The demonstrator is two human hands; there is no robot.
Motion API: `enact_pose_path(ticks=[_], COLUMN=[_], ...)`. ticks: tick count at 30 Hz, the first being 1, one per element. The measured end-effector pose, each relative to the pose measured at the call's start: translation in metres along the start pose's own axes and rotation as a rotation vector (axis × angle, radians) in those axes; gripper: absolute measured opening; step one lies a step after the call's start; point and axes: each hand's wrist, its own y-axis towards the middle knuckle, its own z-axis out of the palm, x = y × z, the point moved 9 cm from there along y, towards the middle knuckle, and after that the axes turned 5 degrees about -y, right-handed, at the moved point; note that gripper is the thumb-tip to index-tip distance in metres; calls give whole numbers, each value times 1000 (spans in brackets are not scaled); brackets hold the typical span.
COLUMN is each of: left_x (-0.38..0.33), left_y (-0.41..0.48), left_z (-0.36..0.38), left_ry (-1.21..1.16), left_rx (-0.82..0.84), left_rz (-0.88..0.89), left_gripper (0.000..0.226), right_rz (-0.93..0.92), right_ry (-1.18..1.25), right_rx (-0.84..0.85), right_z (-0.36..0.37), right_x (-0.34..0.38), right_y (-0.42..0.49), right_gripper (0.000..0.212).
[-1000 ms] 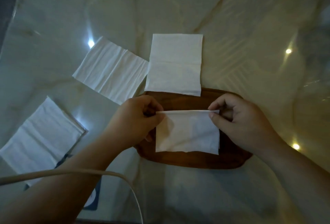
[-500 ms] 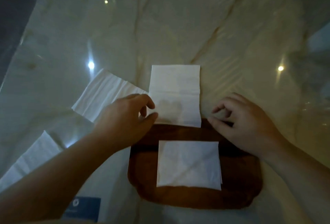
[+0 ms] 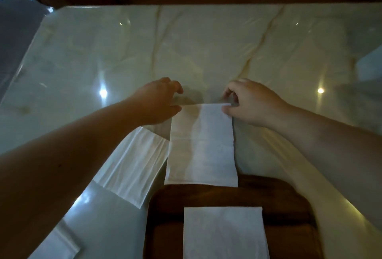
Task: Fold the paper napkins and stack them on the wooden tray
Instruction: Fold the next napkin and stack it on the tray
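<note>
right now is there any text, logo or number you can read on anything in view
None. No word, label, brand or number shows.
Tray napkin: plain white, no print.
Middle napkin, whose far edge the left hand and right hand meet: plain white.
Left napkin: plain white, only creases.
Corner napkin: blank where it shows.
Tray and table: no markings.

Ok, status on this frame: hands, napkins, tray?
Both hands at far edge of middle napkin; right hand pinching its corner, left hand open. One folded napkin on tray. Nothing obstructing.
</note>
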Motion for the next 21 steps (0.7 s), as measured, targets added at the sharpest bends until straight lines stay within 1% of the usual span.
enact_pose_path(ticks=[2,4,7,9,16,19,21], left_x=[0,-1,-1,0,1,-7,-16], left_y=[4,7,10,13,16,6,-5], left_z=[0,4,2,-6,-59,-67,-64], left_ry=[0,4,-14,-42,-213,-193,-146], left_rx=[8,19,3,-49,-292,-329,-327], left_rz=[30,61,90,96,138,213,284], left_gripper=[39,30,12,8,8,18,22], right_rz=[-15,-47,-82,-66,-67,-87,-117], right_ry=[4,-9,9,57,217,289,267], right_rx=[-8,-12,-68,-117,-340,-384,-378], right_z=[0,0,-8,-19,-66,-74,-71], right_x=[0,5,11,12,15,18,23], right_y=[5,6,8,11,19,9,-1], right_gripper=[17,9,7,9,8,16,19])
